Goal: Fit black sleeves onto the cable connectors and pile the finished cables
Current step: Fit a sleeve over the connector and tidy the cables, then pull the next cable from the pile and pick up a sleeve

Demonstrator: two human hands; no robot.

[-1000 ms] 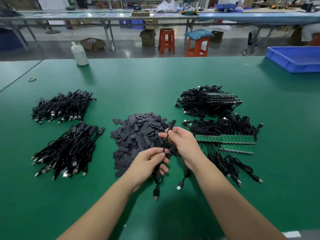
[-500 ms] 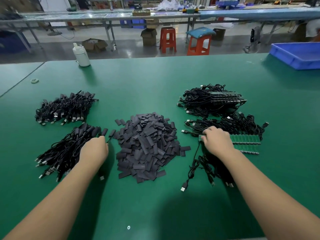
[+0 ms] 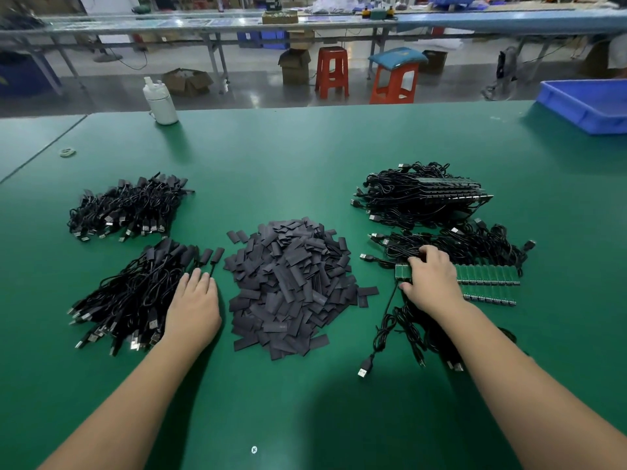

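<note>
A heap of flat black sleeves [image 3: 291, 286] lies in the middle of the green table. Left of it are two piles of sleeved cables, a near one [image 3: 135, 293] and a far one [image 3: 129, 208]. My left hand [image 3: 195, 305] lies flat, fingers straight, at the right edge of the near pile. On the right are unsleeved cables with green circuit boards [image 3: 488, 276] in a row. My right hand [image 3: 432, 279] rests on the left end of that row, fingers curled over a board. Loose black cables [image 3: 383, 330] trail toward me below it.
A second bundle of cables with boards [image 3: 424, 195] sits behind the right pile. A white bottle [image 3: 159, 103] stands at the far left edge, a blue bin [image 3: 587, 103] at the far right. A small tape ring [image 3: 67, 152] lies far left.
A second ago both hands held one cable above the sleeve heap. The left hand carried it to the near left pile and let go; the right hand went to the green boards.
</note>
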